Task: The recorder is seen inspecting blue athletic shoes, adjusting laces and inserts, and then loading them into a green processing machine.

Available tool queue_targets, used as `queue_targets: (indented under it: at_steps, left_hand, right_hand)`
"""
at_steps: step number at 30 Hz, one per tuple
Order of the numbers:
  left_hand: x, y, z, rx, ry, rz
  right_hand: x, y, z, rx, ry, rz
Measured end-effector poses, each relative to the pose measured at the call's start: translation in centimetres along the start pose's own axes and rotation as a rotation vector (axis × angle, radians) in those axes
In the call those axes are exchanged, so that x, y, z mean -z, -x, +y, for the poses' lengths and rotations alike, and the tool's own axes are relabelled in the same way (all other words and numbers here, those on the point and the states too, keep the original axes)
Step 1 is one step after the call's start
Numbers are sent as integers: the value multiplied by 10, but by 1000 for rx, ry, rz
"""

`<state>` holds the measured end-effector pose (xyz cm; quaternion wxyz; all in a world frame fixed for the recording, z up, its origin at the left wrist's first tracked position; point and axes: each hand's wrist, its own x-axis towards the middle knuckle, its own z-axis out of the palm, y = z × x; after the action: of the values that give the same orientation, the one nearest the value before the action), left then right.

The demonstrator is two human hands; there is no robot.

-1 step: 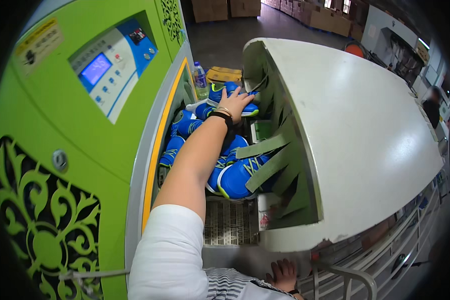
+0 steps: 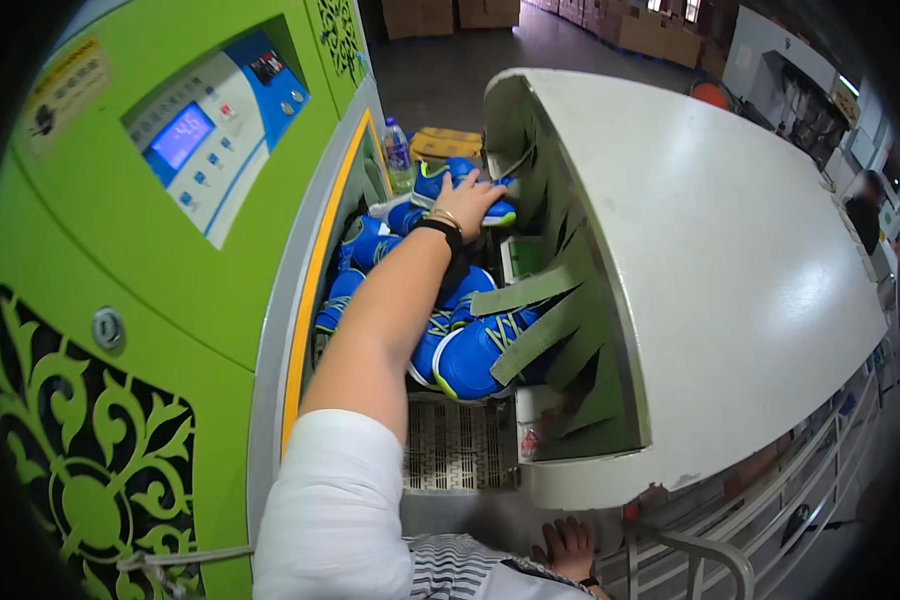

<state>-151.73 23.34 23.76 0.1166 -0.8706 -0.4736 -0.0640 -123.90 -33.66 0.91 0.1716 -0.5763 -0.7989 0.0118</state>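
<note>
My left hand (image 2: 467, 200) reaches far over a conveyor, its fingers spread across the top of a blue sports shoe (image 2: 432, 183) with a lime-and-white sole. Several more blue shoes lie crowded below my forearm, partly hidden by it. One near shoe (image 2: 472, 357) with lime laces sits under green curtain strips (image 2: 533, 292) at the mouth of a white hood (image 2: 710, 240). Low in the view, my right hand (image 2: 567, 548) rests near the hood's lower edge, fingers apart and holding nothing visible; what lies beneath it is too dark to make out.
A green machine (image 2: 200, 300) with a lit control panel (image 2: 207, 140) stands at left. Bare metal conveyor mesh (image 2: 457, 445) shows nearest me. A plastic bottle (image 2: 397, 158) and a yellow object (image 2: 445, 144) stand beyond the shoes. White metal rails (image 2: 705, 548) run at lower right.
The view has shifted very slightly, so the green machine sits a little further left. My left hand stays on the same shoe, and my right hand has not visibly moved.
</note>
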Motion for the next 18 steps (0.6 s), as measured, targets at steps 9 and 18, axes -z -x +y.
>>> queue_targets:
  at_steps: [9, 18]
  left_hand:
    - [94, 19, -28, 366, 184, -56]
    - [66, 58, -51, 542, -61, -190]
  right_hand:
    - [5, 1, 2, -52, -18, -84]
    - [7, -3, -6, -82, -110, -72]
